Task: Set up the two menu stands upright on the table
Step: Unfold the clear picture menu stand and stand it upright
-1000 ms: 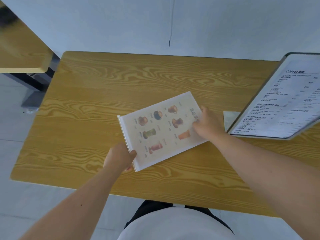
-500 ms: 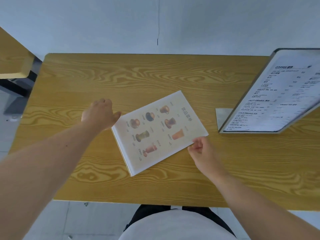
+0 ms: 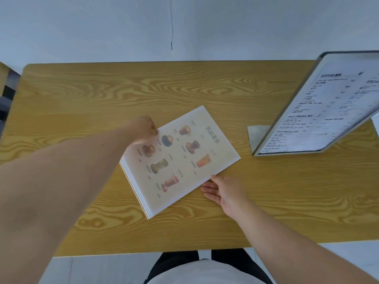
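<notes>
The drinks menu stand [image 3: 180, 160], a clear sheet with pictures of cups and glasses, lies at an angle in the middle of the wooden table [image 3: 82, 95]. My left hand [image 3: 143, 128] grips its far left corner, and some fingers show pale through the sheet. At the menu's near right edge my right hand [image 3: 223, 191] is spread flat, thumb touching the edge, holding nothing. The second menu stand [image 3: 320, 111], a white coffee list in a dark frame, stands tilted back on its base at the right.
A pale wall runs behind the table's far edge. Part of another table and its dark leg [image 3: 6, 93] shows at the far left. My torso is at the table's near edge [image 3: 143, 251].
My left hand has moved from beside the menu onto its far left corner and taken hold. My right hand has shifted slightly along the near edge and spread flat.
</notes>
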